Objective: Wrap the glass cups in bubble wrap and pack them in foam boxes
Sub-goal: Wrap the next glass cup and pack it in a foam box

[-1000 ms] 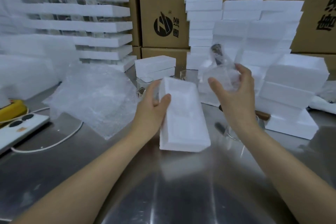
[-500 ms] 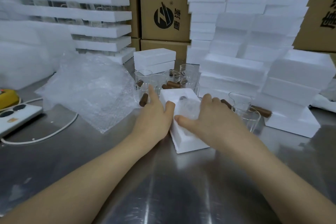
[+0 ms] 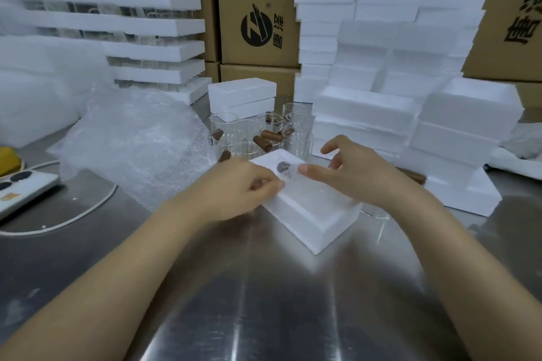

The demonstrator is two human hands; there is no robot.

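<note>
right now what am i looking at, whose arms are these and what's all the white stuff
There is no machine here. A person wears one camera on the head, so you look down along their own two arms. The only current picture is that head view. The left hand holds the rim of an open foam box on a steel table. Inside lies a glass cup wrapped in bubble wrap, and the right hand is spread loosely over it. Behind the box stand bare glass cups with brown handles. To the left lie a heap of bubble wrap sheets and a power strip. The white blocks are stacks of foam boxes, with cardboard cartons behind.
</note>
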